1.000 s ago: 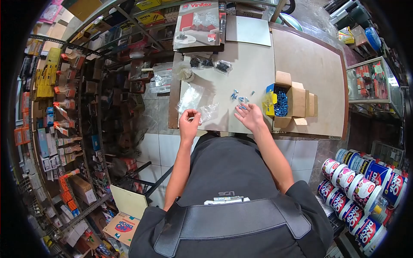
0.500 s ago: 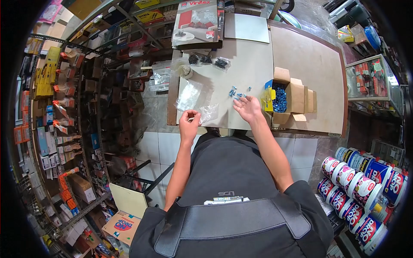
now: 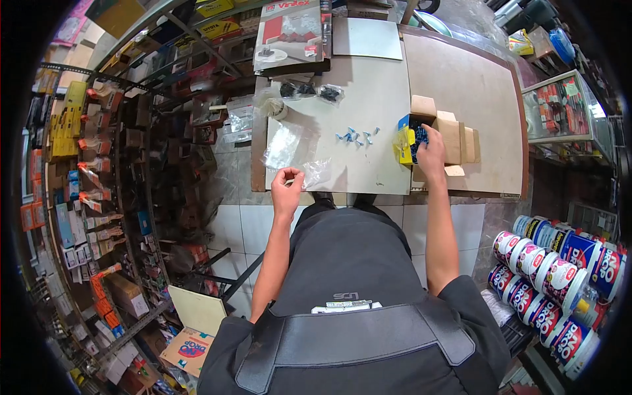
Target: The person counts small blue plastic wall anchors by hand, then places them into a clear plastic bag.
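Left hand [image 3: 286, 191]: pinching one clear bag [image 3: 318, 172], near edge of counter [image 3: 382, 174]
Right hand [image 3: 431, 151]: fingers inside one open box [image 3: 403, 146], near edge; grasp cannot be told
Loose blue screws [image 3: 356, 136]: about nine
Black packets [image 3: 330, 94]: three, far-left corner

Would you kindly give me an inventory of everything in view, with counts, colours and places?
Table: one, beige, centre
Vinilex box: one, red and white, far left corner
Panel: one, white, beside it
Black-filled bags: about three, clear, below it
Clear bags: at least two, table's left
Loose screws: several, blue, mid-table
Screw carton: one, brown, blue and yellow, right of them
Display case: one, glass, right
Paint buckets: many, mixed, lower right
Stocked shelves: several, mixed, left
Left hand: one, bare, pinching a clear bag
Right hand: one, bare, fingers in carton
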Demonstrator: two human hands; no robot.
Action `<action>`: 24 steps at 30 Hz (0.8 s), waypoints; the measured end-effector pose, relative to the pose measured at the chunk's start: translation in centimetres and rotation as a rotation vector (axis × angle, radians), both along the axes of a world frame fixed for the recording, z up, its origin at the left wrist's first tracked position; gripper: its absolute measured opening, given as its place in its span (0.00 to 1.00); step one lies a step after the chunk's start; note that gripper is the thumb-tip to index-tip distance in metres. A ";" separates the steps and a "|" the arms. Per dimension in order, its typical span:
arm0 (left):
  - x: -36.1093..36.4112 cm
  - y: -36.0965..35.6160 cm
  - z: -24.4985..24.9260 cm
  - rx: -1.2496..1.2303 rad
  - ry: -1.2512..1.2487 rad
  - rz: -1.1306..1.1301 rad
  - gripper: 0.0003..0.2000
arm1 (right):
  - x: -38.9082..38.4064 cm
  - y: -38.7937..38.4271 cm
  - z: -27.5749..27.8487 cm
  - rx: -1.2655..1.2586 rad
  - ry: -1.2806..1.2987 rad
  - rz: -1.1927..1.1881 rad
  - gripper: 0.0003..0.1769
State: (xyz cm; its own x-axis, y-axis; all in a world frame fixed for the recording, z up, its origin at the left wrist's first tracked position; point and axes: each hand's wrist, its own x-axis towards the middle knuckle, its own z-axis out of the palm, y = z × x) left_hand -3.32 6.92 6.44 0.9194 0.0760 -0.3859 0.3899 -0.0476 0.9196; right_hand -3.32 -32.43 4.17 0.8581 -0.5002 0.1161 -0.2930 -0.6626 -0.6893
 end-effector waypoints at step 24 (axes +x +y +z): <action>0.6 -0.8 0.3 0.000 -0.004 -0.059 0.05 | -1.6 -1.9 0.6 0.105 0.405 0.139 0.12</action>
State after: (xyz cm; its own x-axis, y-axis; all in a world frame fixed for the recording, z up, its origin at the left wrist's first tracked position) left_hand -2.72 6.12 6.79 0.9239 0.0216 -0.3819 0.3824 -0.0709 0.9213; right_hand -4.92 -34.29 4.72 0.8840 -0.3677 -0.2887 -0.4662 -0.6474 -0.6030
